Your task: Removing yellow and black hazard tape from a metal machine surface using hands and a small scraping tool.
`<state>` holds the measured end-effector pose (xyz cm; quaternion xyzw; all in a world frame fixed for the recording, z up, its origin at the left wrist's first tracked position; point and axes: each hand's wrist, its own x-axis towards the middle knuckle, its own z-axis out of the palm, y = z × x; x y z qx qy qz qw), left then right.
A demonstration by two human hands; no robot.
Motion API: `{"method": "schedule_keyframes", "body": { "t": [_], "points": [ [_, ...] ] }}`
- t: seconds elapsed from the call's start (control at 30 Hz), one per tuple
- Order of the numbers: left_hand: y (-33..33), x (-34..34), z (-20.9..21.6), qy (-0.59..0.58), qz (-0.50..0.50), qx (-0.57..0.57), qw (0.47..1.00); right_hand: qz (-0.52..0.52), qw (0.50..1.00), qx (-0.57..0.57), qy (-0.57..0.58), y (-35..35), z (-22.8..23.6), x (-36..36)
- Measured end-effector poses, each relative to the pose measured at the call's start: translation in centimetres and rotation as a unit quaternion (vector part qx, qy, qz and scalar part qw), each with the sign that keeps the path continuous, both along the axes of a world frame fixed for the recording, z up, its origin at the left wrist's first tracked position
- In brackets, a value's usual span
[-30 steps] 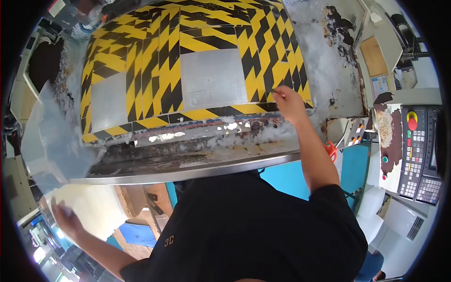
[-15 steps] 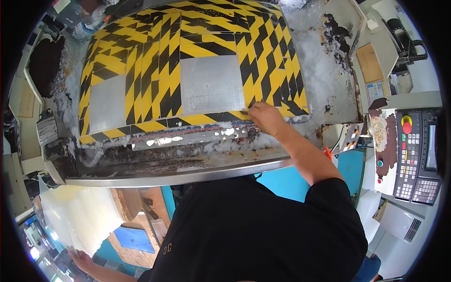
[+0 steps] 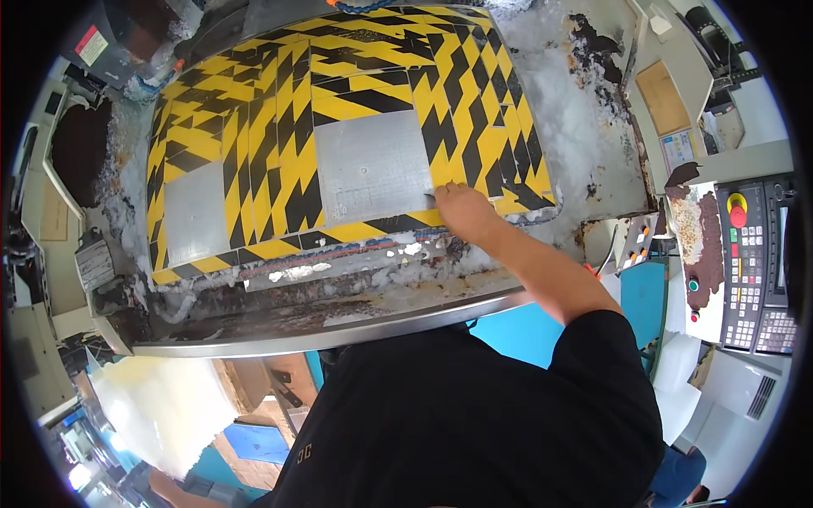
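Note:
My right hand (image 3: 461, 210) is closed, fingers pinched round a small thin dark-tipped piece (image 3: 429, 196) whose kind I cannot make out. The hand rests at the near right part of a wide plate (image 3: 364, 225) covered in yellow-and-black striped tape. The piece's tip touches the lower right corner of a bare grey metal square (image 3: 373, 165) among the tape strips. A second bare square (image 3: 195, 216) lies to the left. At the lower left, my left hand (image 3: 163, 484) is beside the bottom of a whitish translucent sheet (image 3: 161, 406); its fingers are mostly hidden.
White shavings (image 3: 584, 135) and grime surround the plate inside a machine enclosure. A metal rim (image 3: 339, 336) runs between my body and the plate. At right is a control panel (image 3: 754, 262) with a red knob. A blue flat piece (image 3: 257, 444) lies on wooden boards at lower left.
My right hand has moved slightly left and up, from the striped border to the corner of the grey square. The whole view has shifted a little, and less of my left hand shows.

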<state>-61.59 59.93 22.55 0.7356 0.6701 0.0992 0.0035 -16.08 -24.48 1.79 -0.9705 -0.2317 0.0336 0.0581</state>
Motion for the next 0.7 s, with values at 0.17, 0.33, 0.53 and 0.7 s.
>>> {"method": "schedule_keyframes", "body": {
  "t": [0.17, 0.33, 0.53, 0.7],
  "points": [
    [-3.0, 7.7, 0.1, 0.07, -0.229, 0.142, 0.96, -0.108, 0.985, 0.1, 0.085, -0.2, 0.2, 1.3],
    [-31.5, 34.4, -5.1, -0.183, -0.523, -0.26, 0.791, -0.248, 0.935, 0.225, 0.116, -1.5, -0.7, 2.7],
    [-60.7, 47.5, -18.2, -0.086, -0.866, -0.229, 0.436, -0.329, 0.845, 0.42, 0.041, -3.9, 1.3, 5.5],
    [-70.2, 51.6, -21.2, -0.039, -0.904, -0.175, 0.389, -0.387, 0.783, 0.486, 0.029, -7.3, 0.9, 4.2]
  ]
}}
